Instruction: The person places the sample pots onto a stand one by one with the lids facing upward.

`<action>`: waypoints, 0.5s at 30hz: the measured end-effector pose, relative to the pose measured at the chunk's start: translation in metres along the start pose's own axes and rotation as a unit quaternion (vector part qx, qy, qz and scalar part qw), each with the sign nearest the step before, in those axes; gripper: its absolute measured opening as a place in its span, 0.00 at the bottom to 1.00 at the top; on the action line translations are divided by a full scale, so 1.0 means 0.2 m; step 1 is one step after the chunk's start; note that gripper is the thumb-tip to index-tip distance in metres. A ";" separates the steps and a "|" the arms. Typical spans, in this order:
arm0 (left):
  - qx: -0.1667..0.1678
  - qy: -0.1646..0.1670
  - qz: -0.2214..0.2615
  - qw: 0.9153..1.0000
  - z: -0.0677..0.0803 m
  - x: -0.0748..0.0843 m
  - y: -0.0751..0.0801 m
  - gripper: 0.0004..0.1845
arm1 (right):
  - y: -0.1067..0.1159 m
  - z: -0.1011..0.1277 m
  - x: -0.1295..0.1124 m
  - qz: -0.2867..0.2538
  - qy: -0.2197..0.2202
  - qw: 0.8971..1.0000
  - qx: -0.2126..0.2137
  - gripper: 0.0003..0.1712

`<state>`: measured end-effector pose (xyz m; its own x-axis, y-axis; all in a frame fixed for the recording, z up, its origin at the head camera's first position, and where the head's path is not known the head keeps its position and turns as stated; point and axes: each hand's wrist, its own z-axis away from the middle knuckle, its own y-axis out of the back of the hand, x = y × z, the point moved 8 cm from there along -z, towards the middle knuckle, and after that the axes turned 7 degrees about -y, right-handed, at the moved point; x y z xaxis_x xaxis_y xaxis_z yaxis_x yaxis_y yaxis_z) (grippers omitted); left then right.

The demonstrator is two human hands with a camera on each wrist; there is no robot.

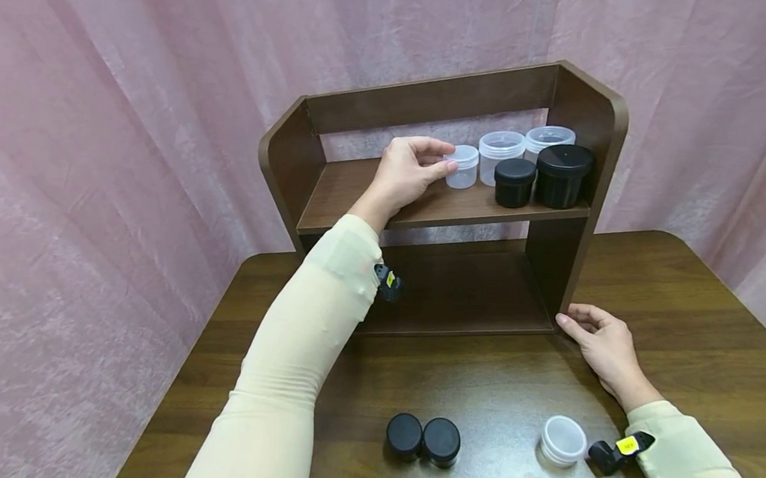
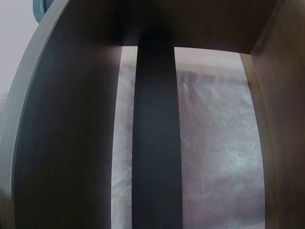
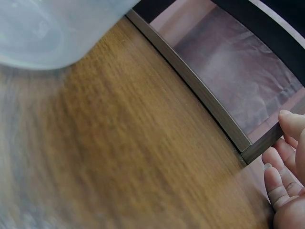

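Observation:
On the upper board of a brown wooden shelf unit (image 1: 446, 289), my left hand (image 1: 407, 172) pinches a small clear jar (image 1: 462, 172) between thumb and fingers. To its right stand two larger clear jars (image 1: 499, 165), a small black jar (image 1: 514, 188) and a large black jar (image 1: 563, 180). My right hand (image 1: 607, 350) grips the unit's right side panel (image 1: 574, 246) low down, thumb at the front edge and fingers along the outer side. The left wrist view shows only the unit's lower compartment (image 2: 62, 143), with the left hand out of sight.
Two small black-lidded jars (image 1: 423, 439) stand side by side on the wooden table (image 1: 493, 383) in front of the unit. A small clear jar (image 1: 563, 441) stands near the right wrist and looms large in the right wrist view. Pink curtains (image 1: 161, 139) hang behind.

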<state>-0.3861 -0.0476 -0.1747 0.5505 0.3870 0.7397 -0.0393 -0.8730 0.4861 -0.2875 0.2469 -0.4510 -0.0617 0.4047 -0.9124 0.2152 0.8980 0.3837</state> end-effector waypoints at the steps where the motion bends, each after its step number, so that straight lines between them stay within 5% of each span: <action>1: 0.000 0.001 -0.001 1.000 0.00 0.00 0.00 0.15 | 0.00 0.00 0.00 0.000 0.000 1.000 0.001 0.26; 15: -0.002 0.002 0.002 1.000 0.00 -0.02 -0.01 0.15 | 0.00 0.00 0.01 0.007 0.000 1.000 0.000 0.26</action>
<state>-0.3880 -0.0472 -0.1778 0.5471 0.3847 0.7434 -0.0453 -0.8732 0.4852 -0.2872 0.2476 -0.4519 -0.0580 0.4167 -0.9072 0.2169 0.8923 0.3960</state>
